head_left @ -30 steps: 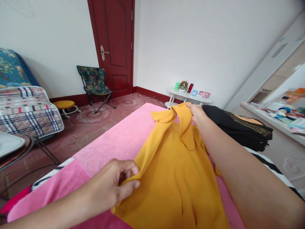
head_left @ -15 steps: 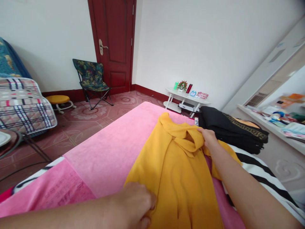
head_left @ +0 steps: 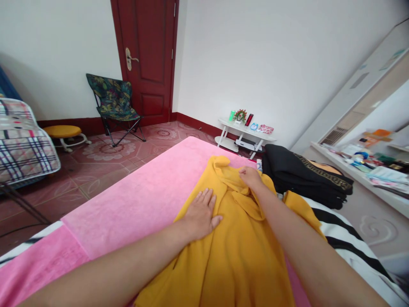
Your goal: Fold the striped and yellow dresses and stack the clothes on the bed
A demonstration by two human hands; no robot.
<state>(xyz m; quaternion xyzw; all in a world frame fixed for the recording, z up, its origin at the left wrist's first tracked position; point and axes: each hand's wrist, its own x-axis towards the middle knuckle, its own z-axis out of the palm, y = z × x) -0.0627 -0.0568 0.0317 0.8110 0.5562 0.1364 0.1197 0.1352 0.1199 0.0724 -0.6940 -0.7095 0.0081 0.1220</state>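
Observation:
A mustard-yellow garment point(head_left: 246, 251) with a loose collar lies spread over the pink bed cover point(head_left: 137, 200), its collar end pointing away from me. My left hand point(head_left: 200, 215) rests flat on the garment's left side, fingers spread. Closed near the collar, my right hand point(head_left: 251, 177) grips a bit of the yellow cloth. Part of the garment, likely a sleeve, shows beyond my right forearm, which hides the cloth between.
Folded black clothes point(head_left: 303, 175) are stacked right of the garment on a striped sheet point(head_left: 338, 221). A white side table point(head_left: 246, 132) stands beyond the bed. A folding chair point(head_left: 113, 104) and yellow stool point(head_left: 62, 130) are at left, by a red door point(head_left: 150, 55).
My left hand has moved forward from the garment's lower part and flattened out on it. My right hand has shifted left, bringing the collar's right side inward. The view has turned slightly right.

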